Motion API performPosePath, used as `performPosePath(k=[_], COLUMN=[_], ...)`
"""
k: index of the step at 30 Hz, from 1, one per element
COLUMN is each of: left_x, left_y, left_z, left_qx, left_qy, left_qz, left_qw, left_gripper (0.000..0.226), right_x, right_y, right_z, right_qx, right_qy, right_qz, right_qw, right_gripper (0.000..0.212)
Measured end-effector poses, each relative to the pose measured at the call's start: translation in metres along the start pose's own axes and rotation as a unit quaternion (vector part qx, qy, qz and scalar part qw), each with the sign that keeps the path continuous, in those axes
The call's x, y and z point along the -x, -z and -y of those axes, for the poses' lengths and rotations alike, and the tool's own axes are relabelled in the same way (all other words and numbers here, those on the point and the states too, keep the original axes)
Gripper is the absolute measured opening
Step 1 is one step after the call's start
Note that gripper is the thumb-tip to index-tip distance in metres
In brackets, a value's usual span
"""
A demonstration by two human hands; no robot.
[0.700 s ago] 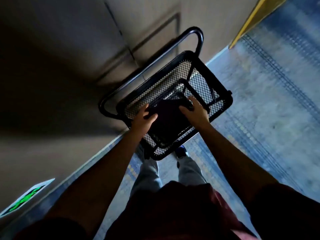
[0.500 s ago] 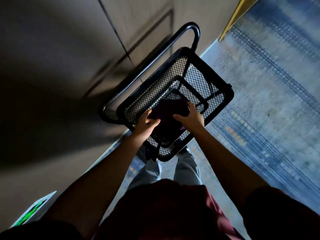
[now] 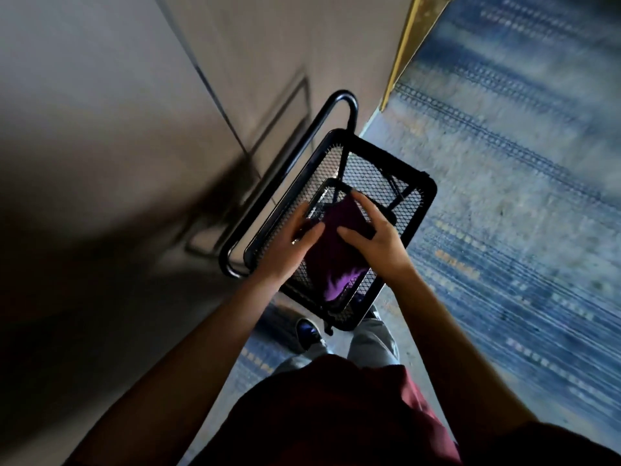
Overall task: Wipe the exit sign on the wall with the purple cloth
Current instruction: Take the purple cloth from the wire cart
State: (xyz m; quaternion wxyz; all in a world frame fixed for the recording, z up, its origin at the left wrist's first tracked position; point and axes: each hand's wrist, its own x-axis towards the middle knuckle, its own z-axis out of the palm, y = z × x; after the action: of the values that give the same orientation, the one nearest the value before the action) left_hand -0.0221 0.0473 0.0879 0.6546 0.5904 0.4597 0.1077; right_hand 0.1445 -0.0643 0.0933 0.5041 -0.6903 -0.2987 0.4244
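The purple cloth hangs between my two hands above a black mesh cart. My left hand grips the cloth's left edge, thumb on top. My right hand pinches its right edge, with the fingers spread over the fabric. A lighter purple corner droops toward the cart's near rim. The exit sign is out of view now.
The cart's curved black handle stands close to the beige wall on the left. A gold door frame rises at the top. Blue patterned carpet spreads to the right. My legs and shoes are just below the cart.
Both hands have lifted the cloth up out of the cart's basket. The view has swung, and the green sign low on the left wall has left the frame.
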Motion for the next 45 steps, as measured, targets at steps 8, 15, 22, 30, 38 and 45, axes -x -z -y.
performPosePath(k=[8,15,22,30,38,45], left_x=[0.031,0.064,0.094,0.161,0.253,0.37], left_y=[0.008,0.007,0.015,-0.016,-0.085,-0.093], left_z=[-0.042,-0.051,-0.052,-0.034,0.024,0.078], left_qx=[0.081,0.084,0.073,0.023,0.138,0.169], left_qy=[-0.033,-0.104,-0.118,-0.117,-0.062,-0.025], left_qz=[0.086,0.032,-0.054,-0.215,-0.352,-0.421], left_qw=[0.992,0.99,0.989,0.969,0.924,0.891], left_gripper=[0.071,0.056,0.051,0.049,0.038,0.068], right_x=[0.032,0.058,0.092,0.124,0.186,0.262], right_y=[0.009,-0.002,-0.013,-0.026,-0.015,-0.072], right_z=[0.061,0.057,0.054,0.048,0.017,0.001], right_qx=[-0.097,-0.071,-0.063,0.029,0.023,0.05], right_qy=[0.04,0.039,0.073,0.1,0.069,0.064], right_qz=[0.048,-0.042,-0.039,0.009,0.217,0.389], right_qw=[0.993,0.996,0.995,0.995,0.973,0.917], right_gripper=[0.033,0.06,0.072,0.064,0.072,0.062])
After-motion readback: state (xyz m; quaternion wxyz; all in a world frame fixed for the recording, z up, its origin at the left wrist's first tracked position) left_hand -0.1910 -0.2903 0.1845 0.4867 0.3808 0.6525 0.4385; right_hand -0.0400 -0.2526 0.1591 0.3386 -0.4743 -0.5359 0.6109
